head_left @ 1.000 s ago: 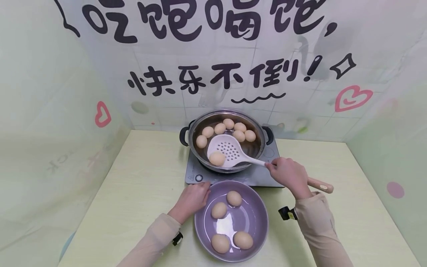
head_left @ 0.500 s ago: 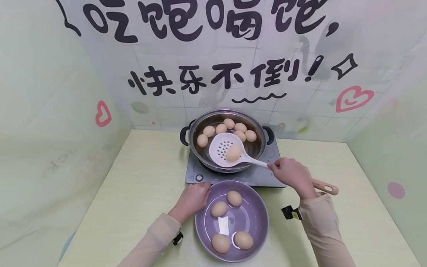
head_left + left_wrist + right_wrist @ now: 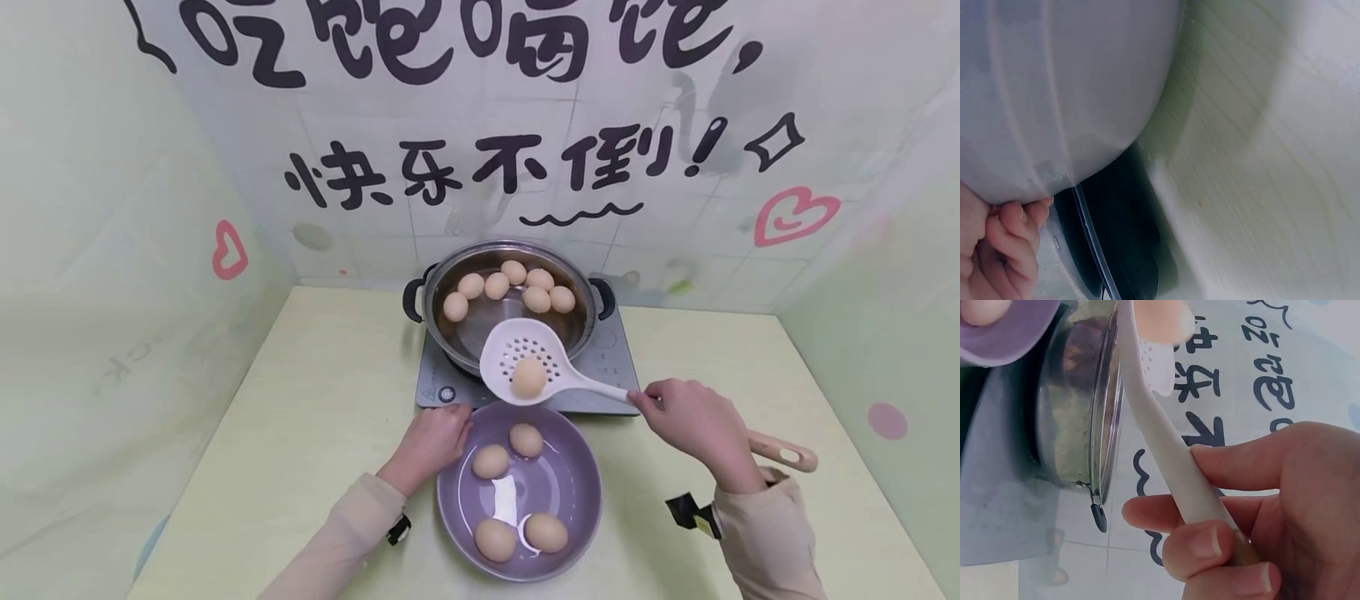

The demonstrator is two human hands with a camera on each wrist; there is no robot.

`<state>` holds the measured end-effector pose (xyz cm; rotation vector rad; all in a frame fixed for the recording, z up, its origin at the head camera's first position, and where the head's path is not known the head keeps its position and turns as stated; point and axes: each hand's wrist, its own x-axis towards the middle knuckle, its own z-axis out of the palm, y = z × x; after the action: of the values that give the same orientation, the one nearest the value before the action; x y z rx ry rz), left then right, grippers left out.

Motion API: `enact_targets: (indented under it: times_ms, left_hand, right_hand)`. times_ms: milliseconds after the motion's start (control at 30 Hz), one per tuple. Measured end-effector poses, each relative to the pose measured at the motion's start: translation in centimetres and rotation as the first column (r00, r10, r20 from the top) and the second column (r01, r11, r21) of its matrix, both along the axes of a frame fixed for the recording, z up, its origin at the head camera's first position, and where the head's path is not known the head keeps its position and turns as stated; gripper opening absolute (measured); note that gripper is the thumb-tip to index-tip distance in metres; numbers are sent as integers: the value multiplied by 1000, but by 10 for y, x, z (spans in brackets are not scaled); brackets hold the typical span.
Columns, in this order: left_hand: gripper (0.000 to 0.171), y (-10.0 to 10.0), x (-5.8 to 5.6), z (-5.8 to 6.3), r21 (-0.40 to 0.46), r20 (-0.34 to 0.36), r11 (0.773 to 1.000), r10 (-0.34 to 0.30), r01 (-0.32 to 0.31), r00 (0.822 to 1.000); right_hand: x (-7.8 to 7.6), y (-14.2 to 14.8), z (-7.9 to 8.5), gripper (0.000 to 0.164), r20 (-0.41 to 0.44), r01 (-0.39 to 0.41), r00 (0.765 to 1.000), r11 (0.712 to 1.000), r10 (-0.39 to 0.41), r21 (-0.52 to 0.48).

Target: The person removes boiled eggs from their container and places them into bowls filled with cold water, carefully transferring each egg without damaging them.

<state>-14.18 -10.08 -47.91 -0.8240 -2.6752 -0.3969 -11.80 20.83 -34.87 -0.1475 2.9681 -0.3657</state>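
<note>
The white skimmer is held by its handle in the right grip; one egg is carried on it, left of that grip. The purple bowl, right of the left grip, is held at its rim.

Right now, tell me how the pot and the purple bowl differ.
The pot is shiny metal, while the purple bowl has a smooth purple finish. The pot has two black handles; the bowl shows none. The pot stands on the grey cooktop, and the bowl is nearer the person, the left hand at its rim. The pot holds seven eggs, the bowl four. Both are round and uncovered.
</note>
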Motion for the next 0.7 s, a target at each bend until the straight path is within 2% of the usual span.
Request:
enact_targets:
  times_ms: [167, 433, 700]
  left_hand:
    - [15, 0, -2, -2, 10, -2, 1000, -4, 4, 1000]
    - [16, 0, -2, -2, 3, -13, 1000, -13, 13, 1000]
    - [15, 0, -2, -2, -8, -7, 1000, -2, 2, 1000]
  right_hand:
    - [22, 5, -5, 32, 0, 10, 1000, 1000, -10, 5]
    - [52, 10, -23, 25, 22, 36, 999, 999, -36, 20]
    - [65, 11, -40, 21, 44, 74, 996, 997, -75, 21]
